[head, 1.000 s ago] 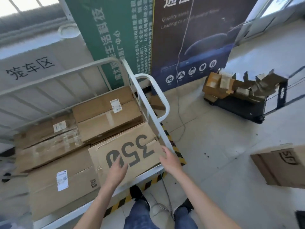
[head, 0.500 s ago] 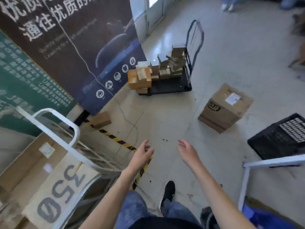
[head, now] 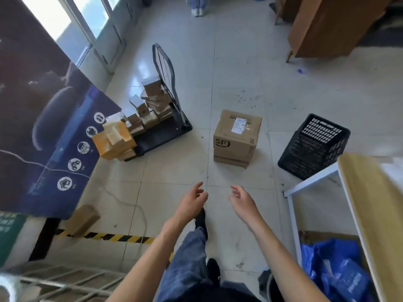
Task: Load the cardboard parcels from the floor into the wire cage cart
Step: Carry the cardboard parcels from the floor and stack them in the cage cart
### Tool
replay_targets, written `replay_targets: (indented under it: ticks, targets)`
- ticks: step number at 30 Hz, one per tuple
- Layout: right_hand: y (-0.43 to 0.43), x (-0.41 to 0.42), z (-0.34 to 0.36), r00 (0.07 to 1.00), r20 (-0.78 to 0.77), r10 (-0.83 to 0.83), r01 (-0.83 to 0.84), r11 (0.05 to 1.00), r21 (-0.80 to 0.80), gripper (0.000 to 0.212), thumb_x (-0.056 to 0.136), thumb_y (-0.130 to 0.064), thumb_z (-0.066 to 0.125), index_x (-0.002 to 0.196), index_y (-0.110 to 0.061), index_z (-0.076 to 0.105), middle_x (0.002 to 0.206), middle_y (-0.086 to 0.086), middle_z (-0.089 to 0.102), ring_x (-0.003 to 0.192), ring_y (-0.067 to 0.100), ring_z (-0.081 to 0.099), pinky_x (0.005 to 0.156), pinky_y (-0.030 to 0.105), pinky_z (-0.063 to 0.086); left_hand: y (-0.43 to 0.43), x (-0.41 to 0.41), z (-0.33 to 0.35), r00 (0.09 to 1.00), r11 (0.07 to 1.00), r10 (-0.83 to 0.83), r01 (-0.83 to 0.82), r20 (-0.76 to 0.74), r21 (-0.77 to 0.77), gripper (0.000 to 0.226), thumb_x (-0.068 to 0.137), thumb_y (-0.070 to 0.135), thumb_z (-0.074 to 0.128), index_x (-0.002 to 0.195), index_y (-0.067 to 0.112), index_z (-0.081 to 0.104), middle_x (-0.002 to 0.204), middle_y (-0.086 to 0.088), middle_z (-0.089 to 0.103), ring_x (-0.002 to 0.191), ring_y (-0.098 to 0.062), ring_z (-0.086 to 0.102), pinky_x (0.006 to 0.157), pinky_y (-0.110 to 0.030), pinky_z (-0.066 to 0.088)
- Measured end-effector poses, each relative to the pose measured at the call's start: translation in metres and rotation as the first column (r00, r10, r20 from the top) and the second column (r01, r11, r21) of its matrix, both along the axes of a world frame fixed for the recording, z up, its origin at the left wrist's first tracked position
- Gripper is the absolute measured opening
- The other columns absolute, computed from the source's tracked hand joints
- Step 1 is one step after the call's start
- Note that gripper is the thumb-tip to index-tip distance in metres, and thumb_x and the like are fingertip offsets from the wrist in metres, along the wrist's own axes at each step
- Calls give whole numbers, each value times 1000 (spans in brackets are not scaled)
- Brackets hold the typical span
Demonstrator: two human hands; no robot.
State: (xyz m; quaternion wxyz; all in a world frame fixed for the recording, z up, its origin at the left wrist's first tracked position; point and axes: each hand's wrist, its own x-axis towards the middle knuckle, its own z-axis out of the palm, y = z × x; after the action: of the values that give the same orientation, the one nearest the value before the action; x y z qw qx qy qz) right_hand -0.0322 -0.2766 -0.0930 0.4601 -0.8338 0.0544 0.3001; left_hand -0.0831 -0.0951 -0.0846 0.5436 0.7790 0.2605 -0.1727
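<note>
1. Locate box (head: 236,138) upright on the bare floor, label on top, SF mark on the near face. Standing free on all sides, which leaves opposite faces open to a two-handed grip.
2. Note cart (head: 65,282) well back from box and to its left, with only wire bars showing at the lower corner (load not visible).
3. Disregard trolley (head: 157,138) left of box, stacked with small packs, and crate (head: 314,147) right of box, tilted. Neither touches box.
4. Note carton (head: 81,219) far left of box on the near side, beside the striped tape (head: 109,237); possibly a further parcel.
5. Check left hand (head: 192,201): short of box on its near side, fingers loosely spread and slightly curled, palm inward. Holding nothing, touching nothing.
6. Check right hand (head: 242,202): level with the left, just beside it, same relaxed half-open shape, palm inward. Likewise holding nothing.
7. Read the facing palms as a pre-shaped reach toward box. Judged step: approach, grasp not yet made.
8. Expect a stoop to reach box, then a turn toward cart.
</note>
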Motion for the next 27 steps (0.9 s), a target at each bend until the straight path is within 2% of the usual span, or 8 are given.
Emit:
replay_targets:
  ticks: [3, 7, 10, 15, 20, 23, 27]
  targets:
    - [6, 59, -6, 1000, -9, -23, 23, 1000, -9, 46, 98, -33, 47, 144, -27, 45, 147, -1, 49, 129, 17, 49, 103, 34, 41, 7, 60, -6, 999, 999, -39, 39, -13, 18, 54, 100, 32, 51, 151, 23, 37, 140, -5, 54, 120, -16, 55, 98, -29, 44]
    - [18, 141, -11, 997, -11, -72, 72, 997, -37, 53, 99, -33, 47, 151, -24, 38, 151, 2, 44, 135, 19, 45, 108, 36, 38, 23, 149, -19, 994, 993, -101, 103, -34, 55, 54, 101, 31, 50, 152, 22, 36, 142, -8, 52, 123, -20, 53, 97, -30, 43]
    - [19, 197, -11, 994, -13, -107, 106, 994, -33, 54, 99, -34, 47, 152, -25, 36, 152, 1, 43, 137, 19, 43, 106, 33, 35, 30, 215, -28, 984, 981, -163, 169, -67, 91, 55, 101, 33, 50, 153, 22, 35, 145, -9, 52, 128, -23, 52, 107, -39, 43]
    - [6, 264, -21, 985, -13, -173, 172, 984, -48, 54, 99, -33, 46, 151, -23, 38, 154, 2, 42, 139, 19, 41, 103, 30, 33, 35, 303, -36, 955, 942, -276, 291, -107, 170, 55, 100, 37, 48, 152, 27, 36, 148, -6, 50, 120, -21, 57, 96, -31, 43]
    - [-10, 334, -49, 976, -56, -210, 205, 975, -89, 54, 97, -33, 46, 150, -24, 39, 151, 0, 46, 121, 17, 55, 91, 27, 38, 33, 382, -57, 910, 871, -386, 413, -149, 264, 55, 98, 35, 49, 152, 27, 38, 150, -4, 49, 130, -24, 52, 104, -35, 40]
    - [-18, 385, -85, 978, -68, -197, 189, 976, -109, 54, 97, -33, 46, 150, -25, 39, 151, -2, 45, 136, 17, 45, 98, 26, 34, 33, 432, -88, 873, 806, -458, 487, -167, 337, 53, 99, 34, 49, 150, 25, 40, 148, -5, 50, 133, -24, 47, 106, -36, 38]
    - [-28, 451, -149, 981, -124, -146, 125, 979, -164, 51, 97, -31, 46, 148, -27, 42, 149, 0, 48, 134, 19, 46, 96, 27, 36, 36, 494, -153, 844, 728, -485, 535, -230, 429, 51, 100, 37, 48, 150, 26, 42, 152, -4, 45, 140, -26, 38, 113, -42, 32]
